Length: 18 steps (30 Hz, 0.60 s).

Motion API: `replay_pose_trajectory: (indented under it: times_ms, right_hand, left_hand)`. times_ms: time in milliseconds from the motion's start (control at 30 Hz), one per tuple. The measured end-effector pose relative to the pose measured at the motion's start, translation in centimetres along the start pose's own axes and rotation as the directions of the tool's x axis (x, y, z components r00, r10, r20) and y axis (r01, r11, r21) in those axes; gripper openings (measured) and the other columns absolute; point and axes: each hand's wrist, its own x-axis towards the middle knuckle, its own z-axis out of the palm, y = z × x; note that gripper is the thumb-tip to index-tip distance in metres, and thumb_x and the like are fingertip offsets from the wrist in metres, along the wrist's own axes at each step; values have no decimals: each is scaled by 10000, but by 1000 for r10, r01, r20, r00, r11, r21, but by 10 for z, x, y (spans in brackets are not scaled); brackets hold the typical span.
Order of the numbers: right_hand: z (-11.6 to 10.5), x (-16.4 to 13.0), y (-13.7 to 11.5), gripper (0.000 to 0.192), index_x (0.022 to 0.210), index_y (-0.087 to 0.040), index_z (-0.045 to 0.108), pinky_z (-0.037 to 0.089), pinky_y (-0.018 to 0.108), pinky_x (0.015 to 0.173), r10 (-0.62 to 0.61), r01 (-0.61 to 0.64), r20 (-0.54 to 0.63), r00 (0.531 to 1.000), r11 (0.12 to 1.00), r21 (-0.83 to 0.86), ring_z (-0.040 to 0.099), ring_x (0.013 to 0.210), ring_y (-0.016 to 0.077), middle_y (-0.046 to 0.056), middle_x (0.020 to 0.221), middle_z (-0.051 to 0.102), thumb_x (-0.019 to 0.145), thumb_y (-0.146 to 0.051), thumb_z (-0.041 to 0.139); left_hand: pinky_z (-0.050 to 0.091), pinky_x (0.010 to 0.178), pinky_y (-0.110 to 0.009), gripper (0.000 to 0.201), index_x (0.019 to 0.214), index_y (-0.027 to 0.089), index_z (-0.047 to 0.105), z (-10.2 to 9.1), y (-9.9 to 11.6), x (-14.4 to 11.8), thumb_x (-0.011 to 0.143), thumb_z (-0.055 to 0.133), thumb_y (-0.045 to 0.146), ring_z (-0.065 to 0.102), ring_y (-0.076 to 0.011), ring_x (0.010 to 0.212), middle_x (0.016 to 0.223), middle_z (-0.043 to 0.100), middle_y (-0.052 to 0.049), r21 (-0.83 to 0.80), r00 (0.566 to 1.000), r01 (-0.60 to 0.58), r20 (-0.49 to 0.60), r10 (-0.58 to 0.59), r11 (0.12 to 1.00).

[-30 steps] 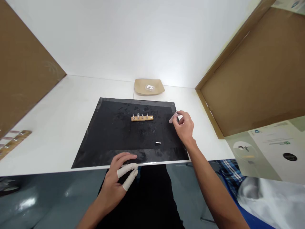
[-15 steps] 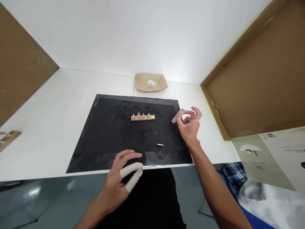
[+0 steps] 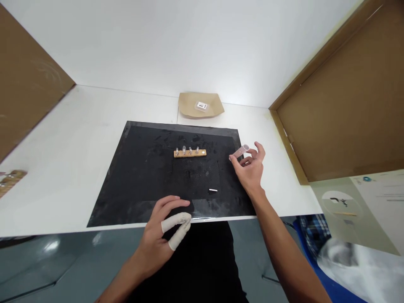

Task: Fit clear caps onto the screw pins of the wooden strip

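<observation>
My right hand [image 3: 251, 170] grips a pale translucent plastic tube [image 3: 241, 150] over the right edge of the black mat [image 3: 145, 181]; the tube tilts, its open end up and to the right. My left hand [image 3: 160, 235] is at the mat's front edge, with white finger cots [image 3: 175, 223] on thumb and index finger. Those two tips press together, and whatever they hold, if anything, is too small to make out. In the middle of the mat lies a narrow wooden strip [image 3: 190, 154] with several small clear upright pieces and a white dot at its right end. Nearer me is a small white-topped bar [image 3: 213, 190].
A brown paper tray [image 3: 186, 110] holding a small clear labelled box [image 3: 201, 106] stands by the back wall. Brown panels [image 3: 341, 109] bound the white table [image 3: 63, 147] left and right. Part of another wooden piece [image 3: 12, 181] shows at the far left.
My right hand's thumb has slid toward the tube's lower end, and the tube leans flatter. The left hand keeps its pinch. The whole view has shifted slightly.
</observation>
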Motion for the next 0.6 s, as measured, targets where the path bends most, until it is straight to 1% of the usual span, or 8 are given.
replay_pose_trajectory:
  times_ms: [100, 167, 233, 300, 400, 467, 533, 600]
  right_hand:
    - [-2, -1, 2, 914, 1449, -251, 262, 495, 309, 546, 6, -6, 13, 1000, 1000, -10, 585, 557, 100, 55, 1193, 616, 742, -497, 786]
    - [-6, -5, 2, 943, 1454, -262, 241, 479, 293, 530, 2, -2, -1, 1000, 1000, -4, 567, 560, 91, 42, 1191, 607, 731, -493, 800]
    - [-12, -14, 1, 953, 1441, -275, 247, 454, 270, 506, 2, -1, -48, 999, 1000, 27, 536, 552, 77, 25, 1173, 593, 710, -469, 827]
    - [-17, -30, -4, 886, 1408, -284, 282, 430, 247, 486, 18, -9, -112, 994, 996, 87, 496, 534, 55, 12, 1150, 569, 723, -421, 827]
    - [-21, -60, -17, 725, 1366, -290, 332, 421, 220, 492, 61, -32, -153, 986, 982, 186, 470, 531, 35, -3, 1111, 543, 792, -322, 773]
    - [-19, -78, -26, 672, 1355, -290, 353, 427, 211, 505, 88, -56, -123, 989, 969, 242, 474, 543, 34, -13, 1075, 541, 813, -274, 750]
    - [-14, -90, -33, 660, 1352, -282, 360, 437, 207, 514, 111, -84, -79, 991, 954, 288, 475, 548, 36, -22, 1041, 543, 815, -253, 743]
    - [-8, -97, -37, 637, 1347, -269, 369, 444, 205, 518, 134, -115, -41, 990, 944, 310, 474, 551, 39, -28, 1012, 546, 823, -253, 730]
  left_hand:
    - [495, 1039, -446, 192, 1045, 220, 661, 0, 0, -1, 929, 629, 70, 506, -231, 1269, 1244, 647, -73, -4, 1000, 2, -4, -2, 1000]
    - [494, 1043, -450, 198, 1049, 222, 660, -1, 0, -1, 930, 626, 67, 508, -232, 1273, 1248, 647, -72, -13, 1000, 8, -6, -8, 1000]
    - [496, 1042, -449, 203, 1055, 229, 660, -1, 0, 1, 929, 629, 73, 510, -232, 1274, 1255, 647, -71, -15, 1000, 17, -10, -17, 1000]
    - [498, 1042, -444, 201, 1056, 236, 665, -2, -1, 8, 925, 640, 85, 517, -229, 1265, 1253, 652, -66, 4, 999, 20, -27, -20, 1000]
    - [496, 1052, -437, 175, 1031, 235, 679, 1, -7, 30, 916, 663, 103, 541, -217, 1228, 1216, 677, -56, 47, 998, -1, -69, 5, 999]
    - [495, 1053, -425, 134, 1000, 232, 693, 5, -15, 51, 917, 672, 129, 555, -209, 1205, 1201, 694, -47, 72, 997, -27, -72, 32, 997]
    - [496, 1042, -425, 79, 971, 222, 703, 10, -24, 74, 916, 684, 167, 585, -205, 1156, 1158, 715, -46, 101, 993, -62, -89, 71, 993]
    - [469, 1060, -454, 65, 960, 219, 716, 15, -34, 94, 919, 680, 184, 594, -220, 1178, 1171, 725, -47, 172, 992, -95, -70, 108, 981]
